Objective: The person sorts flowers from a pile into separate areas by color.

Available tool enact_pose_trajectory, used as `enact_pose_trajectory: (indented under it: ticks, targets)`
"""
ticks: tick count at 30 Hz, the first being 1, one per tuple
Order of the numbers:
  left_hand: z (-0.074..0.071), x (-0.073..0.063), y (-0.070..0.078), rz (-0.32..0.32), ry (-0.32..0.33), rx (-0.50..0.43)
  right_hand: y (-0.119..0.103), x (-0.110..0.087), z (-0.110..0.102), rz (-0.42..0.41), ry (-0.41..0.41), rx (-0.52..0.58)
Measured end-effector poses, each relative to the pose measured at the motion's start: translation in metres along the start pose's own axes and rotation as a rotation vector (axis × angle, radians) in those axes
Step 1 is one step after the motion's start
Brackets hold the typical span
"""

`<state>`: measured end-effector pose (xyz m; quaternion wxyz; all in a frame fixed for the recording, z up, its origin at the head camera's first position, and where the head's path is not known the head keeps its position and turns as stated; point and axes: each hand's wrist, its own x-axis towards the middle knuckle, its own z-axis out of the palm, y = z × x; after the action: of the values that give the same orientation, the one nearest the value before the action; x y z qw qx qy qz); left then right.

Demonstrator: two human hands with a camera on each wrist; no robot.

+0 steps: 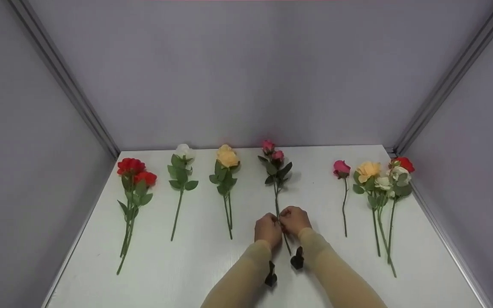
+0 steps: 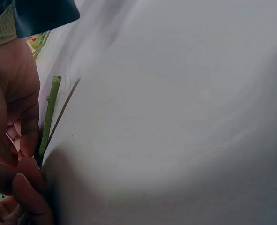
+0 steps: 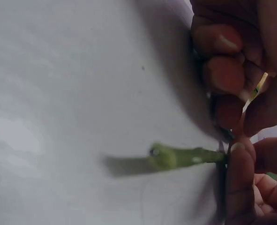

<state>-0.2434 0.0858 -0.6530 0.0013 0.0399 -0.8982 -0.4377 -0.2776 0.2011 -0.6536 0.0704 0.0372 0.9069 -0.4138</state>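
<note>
My left hand [image 1: 268, 230] and right hand [image 1: 295, 219] meet around the lower stems of the pink roses [image 1: 277, 156] near the table's middle. The fingers of both hands pinch the stems, with the thumbs close together. Two pink blooms with dark green leaves point toward the back wall. Below the hands, a stem end [image 1: 288, 248] slants down to the right. The left wrist view shows this green stem [image 2: 51, 105] jutting past the fingers, with its shadow beside it. In the right wrist view, the cut stem [image 3: 185, 157] points left from the fingertips. Fingers hide the gripped part.
Left of the hands lie red flowers [image 1: 132, 166], a white rose [image 1: 184, 151] and yellow roses [image 1: 227, 156]. To the right are a single pink rose [image 1: 341, 168] and a mixed group with a yellow rose [image 1: 368, 170]. Grey panels [image 1: 246, 85] enclose the white table [image 1: 144, 286].
</note>
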Motion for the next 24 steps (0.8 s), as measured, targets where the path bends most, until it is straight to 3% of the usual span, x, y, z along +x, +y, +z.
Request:
enact_pose_trajectory:
  ticks: [8, 17, 20, 24]
  targets:
    - [0.004, -0.003, -0.004, 0.000, 0.034, -0.016, 0.002, -0.001, 0.001, -0.024, 0.005, 0.004]
    - [0.007, -0.003, -0.007, 0.022, 0.115, -0.020, 0.006, -0.006, -0.004, 0.025, -0.072, 0.196]
    - [0.007, -0.002, -0.008, 0.005, 0.124, -0.029, 0.009, -0.011, -0.012, 0.033, -0.106, 0.230]
    - [0.006, -0.002, -0.008, -0.039, 0.085, -0.054, 0.022, -0.021, -0.036, 0.051, -0.110, 0.233]
